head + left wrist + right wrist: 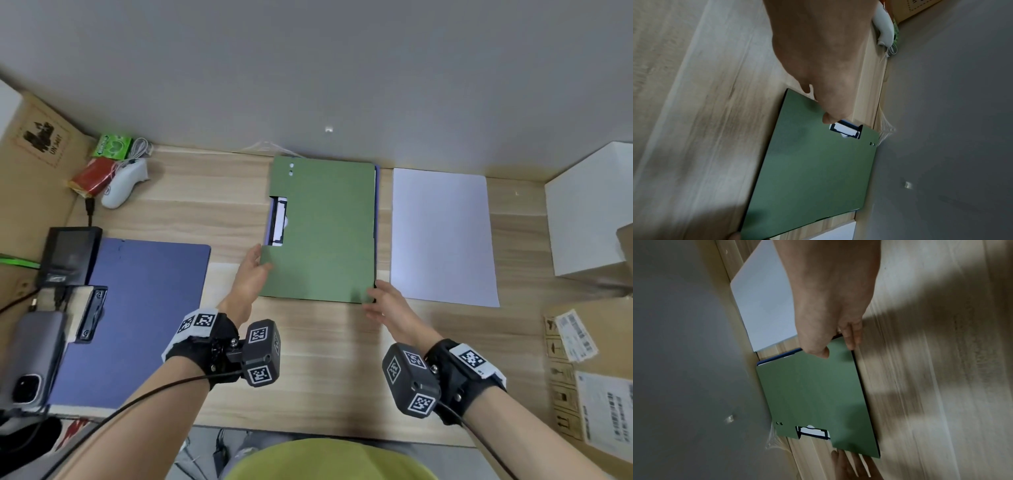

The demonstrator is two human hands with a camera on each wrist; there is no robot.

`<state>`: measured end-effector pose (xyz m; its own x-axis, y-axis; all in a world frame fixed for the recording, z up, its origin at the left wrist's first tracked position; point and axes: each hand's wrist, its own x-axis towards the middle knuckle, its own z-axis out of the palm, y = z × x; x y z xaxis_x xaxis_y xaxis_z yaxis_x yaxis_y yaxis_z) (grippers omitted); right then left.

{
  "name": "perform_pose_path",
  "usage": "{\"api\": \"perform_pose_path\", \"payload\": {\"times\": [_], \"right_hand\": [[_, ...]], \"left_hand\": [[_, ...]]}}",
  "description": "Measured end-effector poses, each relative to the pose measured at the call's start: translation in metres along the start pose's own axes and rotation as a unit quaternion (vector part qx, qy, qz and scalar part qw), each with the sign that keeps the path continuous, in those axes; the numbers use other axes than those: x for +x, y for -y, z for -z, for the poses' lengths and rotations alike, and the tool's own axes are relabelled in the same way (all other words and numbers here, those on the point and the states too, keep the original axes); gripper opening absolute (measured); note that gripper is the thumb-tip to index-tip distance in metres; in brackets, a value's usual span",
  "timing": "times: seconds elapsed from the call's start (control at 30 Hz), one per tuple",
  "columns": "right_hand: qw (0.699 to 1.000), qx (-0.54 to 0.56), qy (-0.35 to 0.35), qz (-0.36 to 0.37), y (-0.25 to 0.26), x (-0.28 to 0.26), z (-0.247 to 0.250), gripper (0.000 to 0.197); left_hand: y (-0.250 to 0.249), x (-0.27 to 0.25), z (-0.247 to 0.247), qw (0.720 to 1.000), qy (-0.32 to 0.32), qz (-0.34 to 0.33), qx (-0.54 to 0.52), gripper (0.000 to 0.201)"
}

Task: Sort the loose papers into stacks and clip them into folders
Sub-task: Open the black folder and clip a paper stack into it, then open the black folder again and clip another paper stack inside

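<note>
Both hands hold the green folder point(322, 233) flat on the worktop point(325, 370): left hand point(251, 270) grips its near-left edge, right hand point(385, 301) pinches its near-right corner. White paper stack point(442, 236) lies just right; blue folder point(137, 308) well left. Clip point(278, 222) shows through the cover's cutout.

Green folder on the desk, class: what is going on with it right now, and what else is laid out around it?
A person has both hands on the closed green folder, which lies on the wooden desk. The left hand holds its near left corner, just below the clip cut-out; the right hand pinches its near right corner. A stack of white paper lies just right of the folder, unclipped. A blue folder lies farther left.
</note>
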<state>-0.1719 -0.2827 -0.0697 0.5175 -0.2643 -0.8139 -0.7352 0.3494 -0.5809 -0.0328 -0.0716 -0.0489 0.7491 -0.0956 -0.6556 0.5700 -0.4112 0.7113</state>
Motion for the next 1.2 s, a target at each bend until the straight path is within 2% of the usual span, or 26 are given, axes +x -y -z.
{"api": "perform_pose_path", "payload": {"times": [0.13, 0.2, 0.27, 0.4, 0.53, 0.7, 0.9, 0.97, 1.1, 1.2], "right_hand": [[0.998, -0.056, 0.015, 0.021, -0.001, 0.002, 0.005, 0.040], [0.997, -0.072, 0.030, 0.018, -0.004, 0.004, 0.013, 0.048], [0.995, -0.078, 0.060, 0.023, -0.007, 0.004, 0.022, 0.053], [0.991, -0.060, 0.123, 0.010, -0.014, 0.001, 0.046, 0.044], [0.992, -0.021, 0.122, -0.006, -0.018, -0.009, 0.058, 0.034], [0.996, 0.004, 0.086, -0.022, -0.027, -0.025, 0.056, 0.026], [0.999, 0.007, 0.027, -0.027, -0.038, -0.037, 0.021, 0.017], [1.000, 0.005, 0.016, -0.026, -0.043, -0.042, -0.001, 0.015], [0.999, -0.002, 0.015, -0.032, -0.051, -0.050, -0.052, 0.023], [0.999, -0.015, 0.029, -0.037, -0.056, -0.055, -0.095, 0.024]], "left_hand": [[0.012, 0.000, -0.009, 0.999, -0.005, -0.006, 0.046, 0.070], [0.013, 0.001, -0.013, 0.998, -0.017, -0.002, 0.055, 0.077], [0.014, 0.004, -0.017, 0.998, -0.028, 0.011, 0.053, 0.078], [0.017, 0.011, -0.024, 0.997, -0.044, 0.019, 0.058, 0.076], [0.020, 0.012, -0.028, 0.997, -0.045, 0.004, 0.069, 0.077], [0.017, 0.013, -0.021, 0.996, -0.021, 0.013, 0.083, 0.074], [0.014, 0.005, 0.020, 0.994, 0.094, -0.005, 0.058, 0.052], [0.025, 0.000, 0.042, 0.993, 0.102, -0.006, 0.059, 0.052], [0.056, -0.010, 0.103, 0.992, 0.060, -0.035, 0.109, 0.049], [0.082, -0.008, 0.162, 0.987, -0.030, -0.035, 0.154, 0.051]]}}
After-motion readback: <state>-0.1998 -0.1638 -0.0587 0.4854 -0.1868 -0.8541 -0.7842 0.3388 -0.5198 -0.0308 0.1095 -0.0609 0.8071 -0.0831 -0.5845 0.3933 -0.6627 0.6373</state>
